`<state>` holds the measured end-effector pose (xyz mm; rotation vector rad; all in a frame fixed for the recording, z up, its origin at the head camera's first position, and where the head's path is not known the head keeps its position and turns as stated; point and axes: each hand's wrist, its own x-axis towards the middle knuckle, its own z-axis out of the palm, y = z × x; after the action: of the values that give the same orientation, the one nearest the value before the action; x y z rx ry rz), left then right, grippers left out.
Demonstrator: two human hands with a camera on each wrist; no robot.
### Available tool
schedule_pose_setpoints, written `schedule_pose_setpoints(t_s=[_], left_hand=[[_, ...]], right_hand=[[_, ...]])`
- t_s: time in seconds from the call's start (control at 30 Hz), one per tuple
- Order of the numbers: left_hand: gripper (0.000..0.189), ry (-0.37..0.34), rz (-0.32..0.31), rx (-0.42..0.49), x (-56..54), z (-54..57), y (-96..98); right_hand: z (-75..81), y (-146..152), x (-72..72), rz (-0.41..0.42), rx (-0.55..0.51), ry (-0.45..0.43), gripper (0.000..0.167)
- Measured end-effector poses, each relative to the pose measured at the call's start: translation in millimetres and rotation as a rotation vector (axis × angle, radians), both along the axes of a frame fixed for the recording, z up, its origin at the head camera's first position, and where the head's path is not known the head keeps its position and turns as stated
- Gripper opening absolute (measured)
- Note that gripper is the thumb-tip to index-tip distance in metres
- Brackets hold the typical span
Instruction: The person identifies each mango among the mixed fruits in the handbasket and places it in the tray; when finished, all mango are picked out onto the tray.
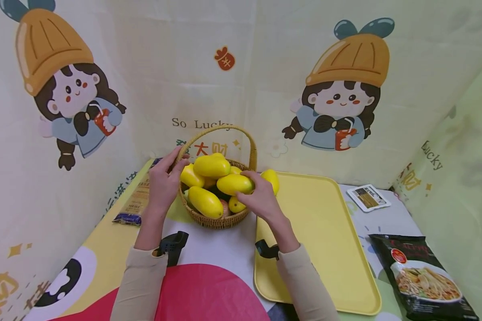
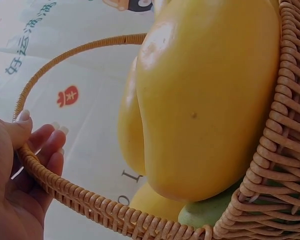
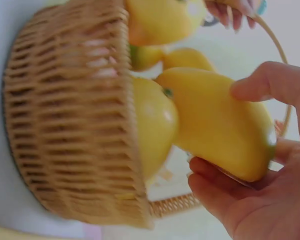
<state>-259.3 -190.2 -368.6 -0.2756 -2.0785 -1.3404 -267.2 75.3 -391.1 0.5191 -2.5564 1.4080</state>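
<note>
A wicker basket [image 1: 217, 222] heaped with yellow mangoes [image 1: 205, 203] stands at the back of the table. My left hand [image 1: 164, 182] curls its fingers around the left side of the basket's arched handle [image 2: 85, 198]. Over the basket's right side, my right hand [image 1: 262, 196] holds one mango [image 3: 217, 120] with its thumb on one side and fingers on the other. That mango lies among the top fruit in the head view. A green fruit [image 2: 207, 212] shows low in the basket in the left wrist view, and a reddish one [image 1: 226, 208] near the front rim.
A yellow tray [image 1: 317, 240] lies right of the basket, with another mango [image 1: 271, 180] at its back left corner. Further right are a small white packet [image 1: 368, 198] and a black noodle bag [image 1: 425, 276]. A brown package [image 1: 134, 205] lies left, and a printed cloth [image 1: 265, 67] hangs behind.
</note>
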Motion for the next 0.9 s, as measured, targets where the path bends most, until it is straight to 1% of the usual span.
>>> schedule_pose_setpoints(t_s=[0.23, 0.53, 0.7, 0.9], left_hand=[[0.043, 0.002, 0.012, -0.007, -0.1, -1.3, -1.5], [0.044, 0.011, 0.001, -0.010, -0.6, -1.8, -1.4], [0.044, 0.005, 0.002, -0.008, -0.3, -0.8, -0.4], [0.044, 0.004, -0.008, 0.005, 0.0, -2.1, -1.9]], right_hand=[[6.0, 25.2, -1.1, 0.029, 0.001, -0.050, 0.051], [9.9, 55.2, -4.9, -0.003, -0.077, -0.039, 0.050], [8.9, 66.1, -7.7, -0.051, -0.131, -0.024, 0.052], [2.1, 80.8, -15.3, -0.151, -0.179, 0.005, 0.054]])
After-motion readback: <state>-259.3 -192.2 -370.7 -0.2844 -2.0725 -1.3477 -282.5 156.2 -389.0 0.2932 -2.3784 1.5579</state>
